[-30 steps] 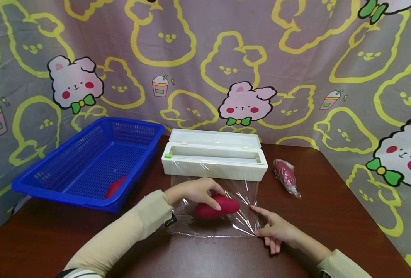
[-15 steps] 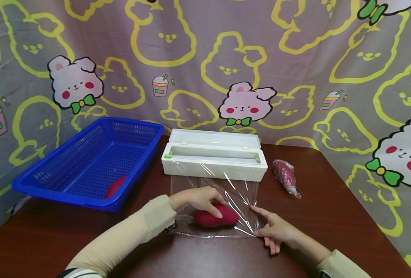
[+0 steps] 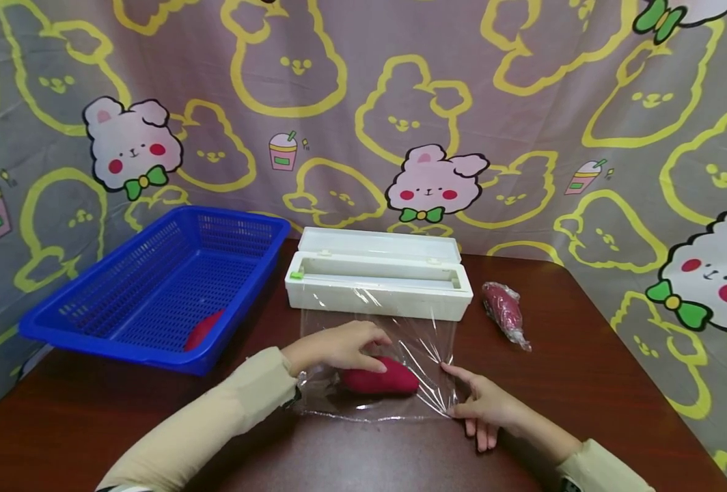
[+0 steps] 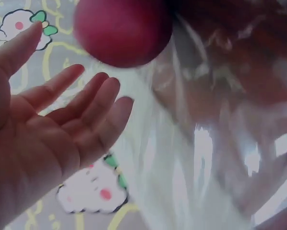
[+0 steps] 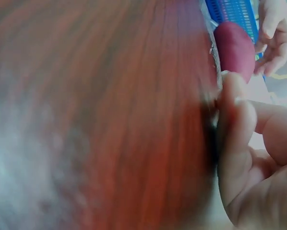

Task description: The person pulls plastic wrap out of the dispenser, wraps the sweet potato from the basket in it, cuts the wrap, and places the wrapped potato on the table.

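A red sweet potato [image 3: 382, 381] lies on a sheet of clear cling film [image 3: 363, 408] spread over the table. Just behind and above it is my left hand [image 3: 341, 346]; the left wrist view has its fingers loosely spread, with a gap between them and the sweet potato [image 4: 124, 31]. My right hand [image 3: 489, 403] pinches the film's right front corner between thumb and finger, and creases fan out from there. From the right wrist, the pinching fingertips [image 5: 237, 91] overlap the near end of the sweet potato.
Behind the film stands a white cling film dispenser [image 3: 378, 301], lid up, the film running from its front. To its right lies a film-wrapped sweet potato [image 3: 503, 309]. A blue basket [image 3: 108, 350] at left contains another red sweet potato [image 3: 203, 331]. A patterned curtain [image 3: 339, 137] hangs behind.
My left hand first moved the sweet potato toward the front edge of the film, then let go and lifted slightly back from it. The right hand stays at the film corner.
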Motion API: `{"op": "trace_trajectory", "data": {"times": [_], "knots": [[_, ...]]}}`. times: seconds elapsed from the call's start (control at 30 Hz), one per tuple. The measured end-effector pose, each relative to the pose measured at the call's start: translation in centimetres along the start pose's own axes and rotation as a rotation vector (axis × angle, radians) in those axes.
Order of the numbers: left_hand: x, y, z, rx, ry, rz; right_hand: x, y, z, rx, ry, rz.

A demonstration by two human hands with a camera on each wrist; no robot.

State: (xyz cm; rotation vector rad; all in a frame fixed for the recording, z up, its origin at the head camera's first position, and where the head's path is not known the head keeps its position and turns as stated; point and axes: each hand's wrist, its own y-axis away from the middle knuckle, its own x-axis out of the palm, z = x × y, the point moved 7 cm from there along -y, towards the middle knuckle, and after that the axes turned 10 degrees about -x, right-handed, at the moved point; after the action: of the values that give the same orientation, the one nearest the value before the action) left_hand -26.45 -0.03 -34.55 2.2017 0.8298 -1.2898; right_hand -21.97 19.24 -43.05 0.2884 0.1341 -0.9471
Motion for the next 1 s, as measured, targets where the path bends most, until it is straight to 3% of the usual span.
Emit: {"op": "trace_trajectory", "data": {"times": [0.1, 0.17, 0.3, 0.4, 0.53, 0.67, 0.8, 1.0], "knots": [[-1.2, 1.6, 0.7, 0.015, -0.034, -0.065, -0.2, 0.1, 0.8, -0.017, 0.081, -0.008], [-1.6, 2.7, 1.4, 0.017, -0.039, -0.074, -0.4, 0.1, 1.4, -0.038, 0.127, -0.020], [-0.9, 4.7, 2.3, -0.012, -0.012, 0.014, -0.8, 0.1, 2.2, -0.075, 0.153, -0.055], [0.1, 5.9, 2.8, -0.072, -0.017, 0.091, -0.9, 0.2, 2.4, -0.100, 0.122, -0.071], [1.0, 6.9, 3.5, -0.150, -0.070, 0.134, -0.8, 0.3, 2.6, -0.143, 0.071, -0.061], [1.7, 7.4, 4.3, -0.173, -0.108, 0.154, -0.7, 0.4, 3.2, -0.210, 0.034, -0.005], [2.1, 7.5, 4.8, -0.137, -0.106, 0.139, -0.9, 0.5, 3.6, -0.250, 0.025, 0.030], [2.1, 7.7, 4.5, -0.045, -0.118, 0.121, -1.3, 0.4, 3.3, -0.226, 0.093, -0.004]]}}
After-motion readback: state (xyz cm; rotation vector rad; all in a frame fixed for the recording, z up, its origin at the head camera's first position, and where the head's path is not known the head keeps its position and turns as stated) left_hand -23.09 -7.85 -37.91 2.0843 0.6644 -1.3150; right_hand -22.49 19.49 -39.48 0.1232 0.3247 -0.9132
